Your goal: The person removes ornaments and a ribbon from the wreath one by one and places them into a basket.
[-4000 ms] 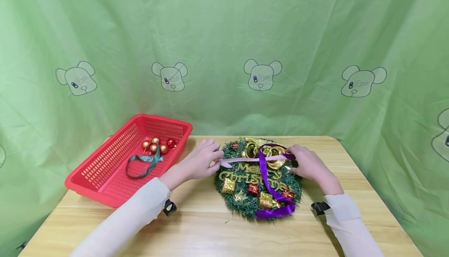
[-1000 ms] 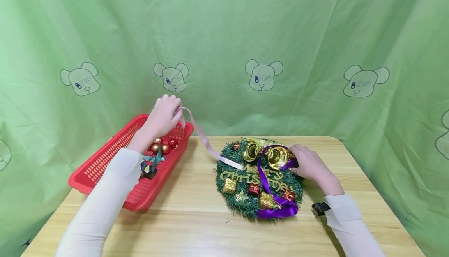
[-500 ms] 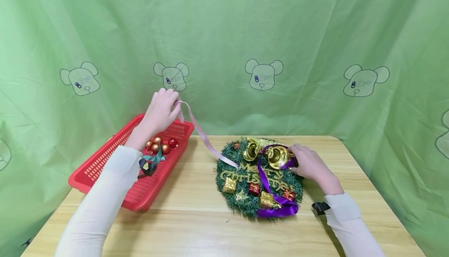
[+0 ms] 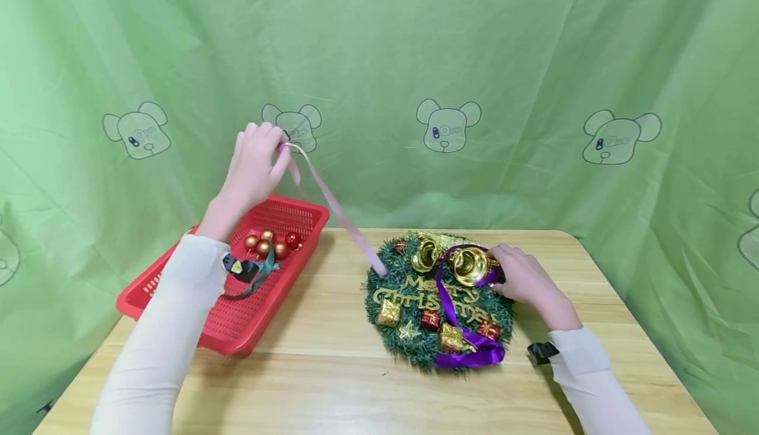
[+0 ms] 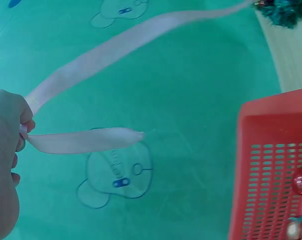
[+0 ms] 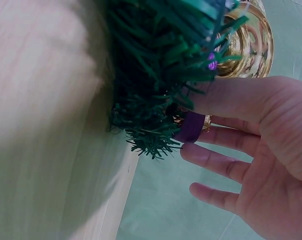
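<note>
High over the red basket in the head view, my left hand [image 4: 255,165] pinches a pale pink ribbon [image 4: 338,209] near one end. A short tail of that ribbon [image 5: 86,141] hangs from the fingers in the left wrist view. Its long part slopes down to a green Christmas wreath [image 4: 423,350] lying on the table. Gold bells [image 4: 471,265], gold lettering, a star and small wrapped boxes decorate the wreath. A purple ribbon [image 4: 447,300] trails across it. My right hand [image 4: 524,280] grips the wreath's right edge, its thumb [image 6: 231,97] over the tinsel, fingers beside the purple ribbon.
The red perforated basket [image 4: 249,336] stands on the left of the wooden table [image 4: 332,389]. Several gold and red baubles [image 4: 263,249] and a dark green ribbon [image 4: 261,280] lie inside it. A green curtain [image 4: 379,39] with bear-head prints hangs behind the table.
My left hand has moved from the wreath's left edge up and left over the basket, drawing the pink ribbon off the wreath's top. My right hand has stayed at the right edge.
</note>
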A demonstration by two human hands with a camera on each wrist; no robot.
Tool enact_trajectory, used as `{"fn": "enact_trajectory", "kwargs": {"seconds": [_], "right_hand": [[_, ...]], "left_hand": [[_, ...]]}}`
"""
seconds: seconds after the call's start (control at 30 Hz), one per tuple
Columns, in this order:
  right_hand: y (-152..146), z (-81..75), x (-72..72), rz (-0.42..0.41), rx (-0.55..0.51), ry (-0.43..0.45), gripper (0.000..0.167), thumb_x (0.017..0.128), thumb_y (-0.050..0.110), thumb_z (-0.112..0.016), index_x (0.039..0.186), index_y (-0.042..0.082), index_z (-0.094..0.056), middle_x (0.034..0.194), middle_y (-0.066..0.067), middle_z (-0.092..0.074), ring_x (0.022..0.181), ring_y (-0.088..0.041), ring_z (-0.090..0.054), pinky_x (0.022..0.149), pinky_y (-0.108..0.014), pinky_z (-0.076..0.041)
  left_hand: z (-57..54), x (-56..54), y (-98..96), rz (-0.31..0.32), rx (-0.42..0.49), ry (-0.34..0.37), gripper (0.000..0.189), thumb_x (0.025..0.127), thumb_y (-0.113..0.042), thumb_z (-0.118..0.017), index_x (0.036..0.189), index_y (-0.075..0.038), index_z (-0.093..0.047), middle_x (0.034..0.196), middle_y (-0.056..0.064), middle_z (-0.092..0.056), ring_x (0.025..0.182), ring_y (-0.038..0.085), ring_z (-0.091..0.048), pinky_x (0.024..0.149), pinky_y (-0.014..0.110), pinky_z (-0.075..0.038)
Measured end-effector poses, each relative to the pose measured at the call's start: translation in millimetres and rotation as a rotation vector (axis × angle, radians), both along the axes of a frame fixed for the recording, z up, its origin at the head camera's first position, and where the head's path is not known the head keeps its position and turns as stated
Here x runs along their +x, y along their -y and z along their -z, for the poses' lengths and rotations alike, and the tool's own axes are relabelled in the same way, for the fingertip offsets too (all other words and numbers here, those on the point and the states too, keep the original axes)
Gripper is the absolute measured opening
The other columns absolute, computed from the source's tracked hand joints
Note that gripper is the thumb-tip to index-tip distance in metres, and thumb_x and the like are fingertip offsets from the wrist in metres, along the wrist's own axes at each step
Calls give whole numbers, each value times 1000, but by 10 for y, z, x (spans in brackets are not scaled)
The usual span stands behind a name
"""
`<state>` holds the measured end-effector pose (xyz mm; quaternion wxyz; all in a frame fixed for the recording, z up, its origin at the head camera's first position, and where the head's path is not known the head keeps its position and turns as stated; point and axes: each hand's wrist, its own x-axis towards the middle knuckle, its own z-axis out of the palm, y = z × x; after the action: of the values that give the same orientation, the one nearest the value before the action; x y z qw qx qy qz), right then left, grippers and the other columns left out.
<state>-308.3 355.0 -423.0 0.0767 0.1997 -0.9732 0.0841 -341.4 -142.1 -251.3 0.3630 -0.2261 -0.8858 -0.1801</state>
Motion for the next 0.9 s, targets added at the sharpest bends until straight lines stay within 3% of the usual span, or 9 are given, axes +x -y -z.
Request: {"fn": "enact_trajectory", "kwargs": {"seconds": [0.27, 0.57, 0.73, 0.9], "right_hand": [[0, -7, 2, 6, -3, 4, 69, 72, 10, -86, 132, -6, -56, 129, -27, -61, 115, -50, -59, 97, -66, -45], [-9, 3, -13, 8, 1, 2, 68, 73, 10, -87, 131, -6, -57, 129, -27, -61, 115, -50, -59, 97, -66, -46], [-2, 7, -4, 5, 0, 3, 68, 72, 10, -87, 131, -7, -57, 128, -28, -61, 115, -50, -59, 96, -66, -46], [-9, 8, -9, 9, -2, 5, 69, 72, 10, -87, 131, -7, -56, 128, -28, -61, 115, -50, -59, 96, -67, -46]], "left_hand": [[-261, 56, 143, -18, 113, -138, 19, 100, -12, -49, 98, 4, -59, 86, 15, -51, 87, 33, -38, 83, 41, -27], [-503, 142, 283, -66, 182, -213, 21, 99, -14, -49, 100, 4, -60, 88, 16, -50, 89, 29, -36, 86, 35, -24], [-638, 189, 391, -104, 215, -214, 22, 99, -15, -48, 101, 3, -60, 90, 11, -47, 90, 18, -31, 88, 33, -22], [-708, 238, 512, -137, 240, -213, 22, 98, -16, -48, 101, 4, -59, 88, -5, -40, 90, 8, -25, 90, 32, -21]]}}
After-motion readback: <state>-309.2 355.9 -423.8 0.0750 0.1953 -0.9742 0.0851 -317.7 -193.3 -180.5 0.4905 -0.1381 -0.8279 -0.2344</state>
